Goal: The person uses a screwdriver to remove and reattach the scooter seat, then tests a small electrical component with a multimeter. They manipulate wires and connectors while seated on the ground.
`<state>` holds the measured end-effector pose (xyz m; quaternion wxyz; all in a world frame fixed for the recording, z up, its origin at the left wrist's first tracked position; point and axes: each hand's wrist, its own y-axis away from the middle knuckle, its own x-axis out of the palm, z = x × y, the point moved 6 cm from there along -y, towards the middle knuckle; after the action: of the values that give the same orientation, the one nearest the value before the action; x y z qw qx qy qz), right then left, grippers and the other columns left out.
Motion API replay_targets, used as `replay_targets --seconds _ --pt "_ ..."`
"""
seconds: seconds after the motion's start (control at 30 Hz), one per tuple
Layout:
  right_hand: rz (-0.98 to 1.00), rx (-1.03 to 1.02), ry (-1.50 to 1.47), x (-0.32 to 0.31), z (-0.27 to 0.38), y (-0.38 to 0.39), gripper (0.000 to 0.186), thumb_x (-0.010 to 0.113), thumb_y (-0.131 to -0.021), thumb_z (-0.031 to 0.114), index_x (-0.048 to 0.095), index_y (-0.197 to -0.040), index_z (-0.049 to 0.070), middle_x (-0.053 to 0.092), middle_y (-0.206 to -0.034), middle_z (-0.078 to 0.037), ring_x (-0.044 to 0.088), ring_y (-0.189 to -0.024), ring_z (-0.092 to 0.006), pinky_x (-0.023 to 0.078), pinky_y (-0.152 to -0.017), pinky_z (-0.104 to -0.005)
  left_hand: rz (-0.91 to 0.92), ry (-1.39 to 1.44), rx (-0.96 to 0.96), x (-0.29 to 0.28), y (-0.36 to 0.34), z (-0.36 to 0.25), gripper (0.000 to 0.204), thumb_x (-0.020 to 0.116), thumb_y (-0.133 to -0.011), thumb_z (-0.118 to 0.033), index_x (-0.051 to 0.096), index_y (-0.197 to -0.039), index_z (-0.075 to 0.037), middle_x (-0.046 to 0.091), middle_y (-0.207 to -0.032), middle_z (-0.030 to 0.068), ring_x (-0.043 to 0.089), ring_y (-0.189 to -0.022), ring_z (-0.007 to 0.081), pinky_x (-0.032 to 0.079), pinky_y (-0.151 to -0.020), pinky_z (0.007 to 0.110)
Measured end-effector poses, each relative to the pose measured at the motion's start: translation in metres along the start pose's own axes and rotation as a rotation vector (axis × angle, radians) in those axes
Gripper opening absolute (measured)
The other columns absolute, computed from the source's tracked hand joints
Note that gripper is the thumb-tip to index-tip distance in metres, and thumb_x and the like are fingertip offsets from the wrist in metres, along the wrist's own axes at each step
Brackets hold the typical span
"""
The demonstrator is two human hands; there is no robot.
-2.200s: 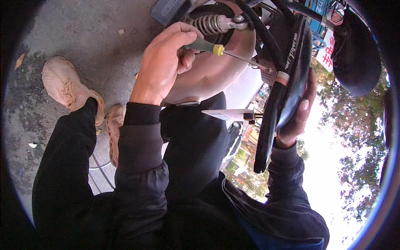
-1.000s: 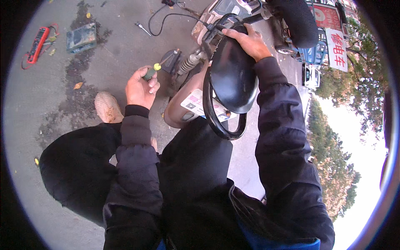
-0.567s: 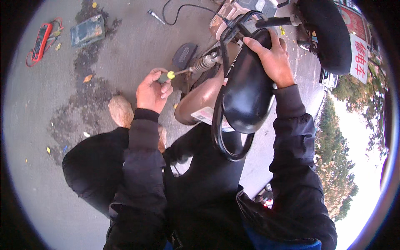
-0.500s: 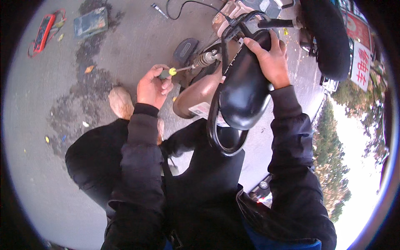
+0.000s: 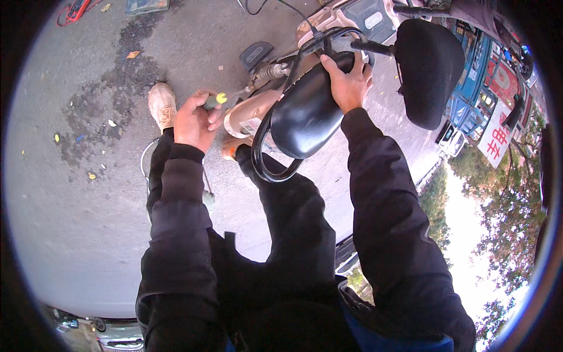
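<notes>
My left hand (image 5: 195,120) grips a screwdriver (image 5: 218,100) with a green and yellow handle, its shaft pointing right toward the spring shock (image 5: 271,71) of a scooter. My right hand (image 5: 348,85) clasps the top edge of a glossy black seat-like panel (image 5: 305,114) with a black rim loop hanging below it. The scooter's tan rear fender (image 5: 249,114) sits just right of the screwdriver tip. Both my arms wear black sleeves.
A black padded seat (image 5: 429,70) stands at upper right. My tan shoe (image 5: 161,104) rests on stained grey concrete (image 5: 70,193). A black foot pedal (image 5: 256,54) and cables lie above; red tools (image 5: 73,9) at top left. Trees and signs fill the right.
The view has swung and pulled back from close up on the scooter. My left hand with the screwdriver has come back against the shock area; my right hand stays on the black panel.
</notes>
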<state>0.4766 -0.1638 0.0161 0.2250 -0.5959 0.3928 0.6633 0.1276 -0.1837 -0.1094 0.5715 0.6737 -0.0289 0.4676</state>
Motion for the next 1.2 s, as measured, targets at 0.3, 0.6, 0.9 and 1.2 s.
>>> replay_targets --seconds 0.3,0.6,0.9,1.2 --pt "0.143 -0.114 -0.168 0.011 -0.022 -0.058 0.095 0.077 -0.079 0.063 0.058 -0.144 -0.003 0.049 -0.153 -0.032 0.045 -0.143 -0.0428 0.035 -0.120 -0.0439 -0.172 0.094 0.154 -0.048 0.009 0.022 0.022 0.060 -0.095 -0.022 0.059 -0.108 -0.004 0.058 -0.092 0.0091 0.045 -0.064 0.0142 0.034 -0.054 0.027" --pt "0.222 -0.035 -0.335 0.015 -0.028 -0.060 0.081 0.073 -0.089 0.052 0.056 -0.144 -0.005 0.059 -0.142 -0.022 0.056 -0.130 -0.0301 0.039 -0.112 -0.0360 -0.054 0.126 0.067 -0.070 -0.063 0.048 0.021 0.056 -0.100 -0.021 0.063 -0.109 -0.004 0.057 -0.084 0.0063 0.045 -0.063 0.0131 0.035 -0.055 0.027" --pt "0.391 0.139 -0.606 0.020 -0.020 -0.046 0.032 0.057 -0.105 0.029 0.065 -0.123 0.004 0.068 -0.109 -0.006 0.065 -0.101 -0.0185 0.049 -0.095 -0.0316 0.288 -0.135 0.037 -0.064 -0.155 0.063 0.018 0.053 -0.104 -0.021 0.063 -0.107 -0.007 0.046 -0.076 -0.0035 0.041 -0.060 0.0064 0.030 -0.054 0.023" --pt "0.461 0.217 -0.586 0.019 -0.005 -0.030 0.051 0.043 -0.110 0.039 0.061 -0.136 -0.001 0.071 -0.128 -0.017 0.070 -0.116 -0.0294 0.055 -0.106 -0.0423 0.553 -0.290 0.145 -0.066 -0.187 0.072 0.030 0.061 -0.106 -0.035 0.068 -0.115 -0.007 0.055 -0.083 -0.0051 0.047 -0.064 0.0023 0.034 -0.056 0.018"
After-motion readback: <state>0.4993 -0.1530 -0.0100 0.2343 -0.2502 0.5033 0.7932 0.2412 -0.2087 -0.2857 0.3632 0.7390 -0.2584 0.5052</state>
